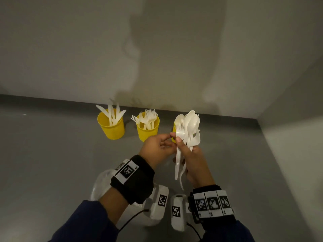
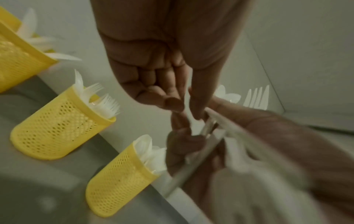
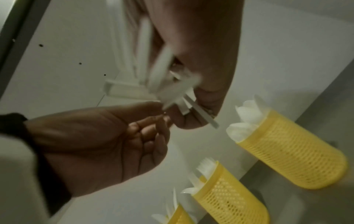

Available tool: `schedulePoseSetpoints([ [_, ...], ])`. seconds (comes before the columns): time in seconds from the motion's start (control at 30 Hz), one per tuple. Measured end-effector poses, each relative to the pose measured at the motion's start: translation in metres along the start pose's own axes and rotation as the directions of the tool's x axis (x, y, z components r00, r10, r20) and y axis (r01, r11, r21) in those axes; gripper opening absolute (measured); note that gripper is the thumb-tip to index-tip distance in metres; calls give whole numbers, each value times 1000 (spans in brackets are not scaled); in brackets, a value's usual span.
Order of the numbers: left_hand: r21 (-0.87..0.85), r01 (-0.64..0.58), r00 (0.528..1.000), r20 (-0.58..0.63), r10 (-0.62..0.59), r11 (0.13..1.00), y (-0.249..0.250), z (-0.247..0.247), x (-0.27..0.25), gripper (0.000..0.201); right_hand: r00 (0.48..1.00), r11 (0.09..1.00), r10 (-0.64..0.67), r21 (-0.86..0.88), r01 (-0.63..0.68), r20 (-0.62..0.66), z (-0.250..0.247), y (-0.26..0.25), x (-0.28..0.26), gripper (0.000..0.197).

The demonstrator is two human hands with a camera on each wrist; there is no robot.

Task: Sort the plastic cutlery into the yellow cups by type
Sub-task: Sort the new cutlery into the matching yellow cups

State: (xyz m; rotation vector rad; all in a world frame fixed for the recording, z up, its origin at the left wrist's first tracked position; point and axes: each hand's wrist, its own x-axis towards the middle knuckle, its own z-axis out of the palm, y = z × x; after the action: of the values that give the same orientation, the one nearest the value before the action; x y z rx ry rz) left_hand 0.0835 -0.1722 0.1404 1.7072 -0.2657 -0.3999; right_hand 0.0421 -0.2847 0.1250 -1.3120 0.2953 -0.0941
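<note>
1. Nearest me, the right hand [image 1: 194, 159] has its grip wrapped round a mixed bundle of cutlery [image 1: 187, 130] — spoons and at least one fork, bowls up, handles fanned out below the fist. A bundle held that loosely could slip and scatter on the grey counter [image 1: 52, 154].
2. The left hand [image 1: 157, 144] pinches one piece at the bundle's edge with thumb and fingertips (which type, I can't tell). Pulling it free may drag its neighbours out too.
3. Just behind the hands stands the spoon cup [image 2: 122, 178], mostly hidden from above; a careless knuckle could tip it.
4. Further back sit the fork cup [image 1: 148, 128] and the knife cup [image 1: 111, 126]. They look alike, so a piece could land in the wrong one.
</note>
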Motion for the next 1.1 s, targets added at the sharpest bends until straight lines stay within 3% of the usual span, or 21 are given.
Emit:
schedulePoseSetpoints([
  [0.13,-140,24,999,-43,-30,990,4,-25,-5,33,1000,999,-4,46,5,-26,31,-2,8,32],
  [0.27,-152,13,996,-82,-26,988,4,-49,0,37,999,999,-4,38,3,33,51,-5,14,19],
  [0.43,-174,4,947,-317,-60,985,15,-89,29,20,1000,1000,7,30,-6,-28,52,-4,21,21],
  [0.57,-60,20,899,-435,-44,998,8,-110,67,23,997,1000,21,-7,-21,-72,40,-2,22,18],
  [0.67,240,115,924,-382,-15,964,-5,-106,90,21,997,998,57,18,-56,-51,38,0,23,14],
  [0.77,493,220,956,-281,-85,842,-16,-100,101,29,996,994,85,76,-83,-12,35,0,24,11],
  [0.83,570,227,963,-251,-96,789,-21,-98,103,43,995,992,94,88,-95,19,33,-1,23,12],
  [0.9,557,224,960,-269,-82,800,-21,-98,100,72,993,988,105,111,-111,59,32,-2,22,12],
  [0.97,478,190,944,-330,-25,858,-17,-96,91,84,988,981,122,137,-134,93,32,-4,20,18],
  [1.03,433,91,939,-337,68,897,-10,-88,77,64,982,976,142,146,-161,128,35,-4,19,29],
  [1.1,317,14,969,-238,66,948,-2,-78,62,31,972,973,156,142,-182,173,39,-5,18,40],
])
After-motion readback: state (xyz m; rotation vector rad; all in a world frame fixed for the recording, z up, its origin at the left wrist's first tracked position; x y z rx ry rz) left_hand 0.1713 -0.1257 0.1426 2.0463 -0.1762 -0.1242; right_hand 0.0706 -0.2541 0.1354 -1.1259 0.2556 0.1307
